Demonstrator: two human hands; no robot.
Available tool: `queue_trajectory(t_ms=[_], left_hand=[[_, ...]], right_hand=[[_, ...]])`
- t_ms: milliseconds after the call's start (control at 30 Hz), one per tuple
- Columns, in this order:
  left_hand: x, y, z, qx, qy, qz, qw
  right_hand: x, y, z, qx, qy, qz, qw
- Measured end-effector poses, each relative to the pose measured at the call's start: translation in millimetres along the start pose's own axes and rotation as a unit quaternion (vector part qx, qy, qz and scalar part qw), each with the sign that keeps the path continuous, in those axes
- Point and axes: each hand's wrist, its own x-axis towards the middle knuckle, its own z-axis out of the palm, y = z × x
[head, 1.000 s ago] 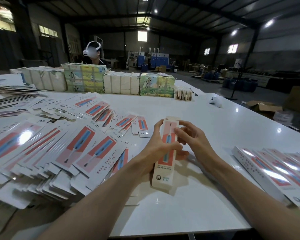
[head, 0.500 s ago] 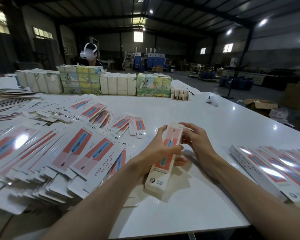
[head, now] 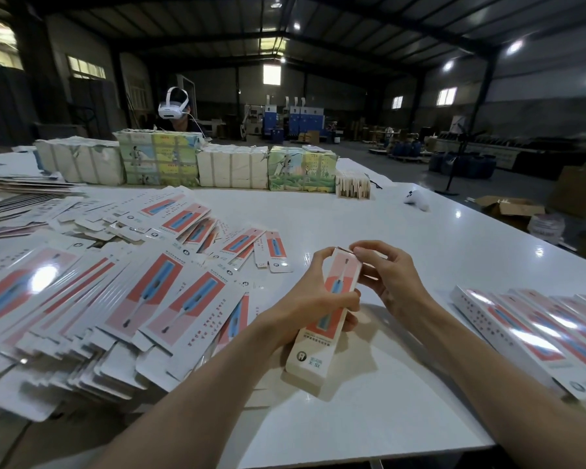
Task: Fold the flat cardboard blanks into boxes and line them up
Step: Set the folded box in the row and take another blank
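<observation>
Box (head: 313,357) in left grip (head: 305,309), far end pinched by right grip (head: 391,282), near table edge (head: 379,453).

Dim warehouse: steel roof trusses (head: 285,32)

My glossy white bench (head: 420,265) carries a sprawl of flat blanks (head: 115,299) on my left, folded boxes (head: 538,330) lying side by side on my right, wrapped bundles (head: 230,165) along the far edge and a white controller (head: 416,199) near them.

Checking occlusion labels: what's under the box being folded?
Under the box: bare white table and shadow. The left hand grips it; its fingers wrap the underside, hiding that face. Whether the lower end touches the table is unclear.
</observation>
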Motion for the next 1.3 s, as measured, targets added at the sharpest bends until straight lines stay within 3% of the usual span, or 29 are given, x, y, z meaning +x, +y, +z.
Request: queue_trajectory(t_ms=[133,400,900,1167,1300], left_hand=[[0,1,2,0.035,0.018,0.006,0.999],[-4,3,2,0.067,0.031,0.011,0.997],[-5,6,-7,-0.066,0.052,0.002,0.996],[-6,7,-4,-0.079,0.035,0.010,0.996],[-3,3,-2,-0.089,0.055,-0.005,0.994]], right_hand=[[1,-1,-2,0.040,-0.007,0.026,0.999],[2,1,-7,0.019,-0.022,0.007,1.000],[-6,6,6,-0.037,-0.096,-0.049,0.993],[-6,7,2,-0.083,-0.059,-0.120,0.988],[-9,12,3,-0.077,-0.060,-0.096,0.991]])
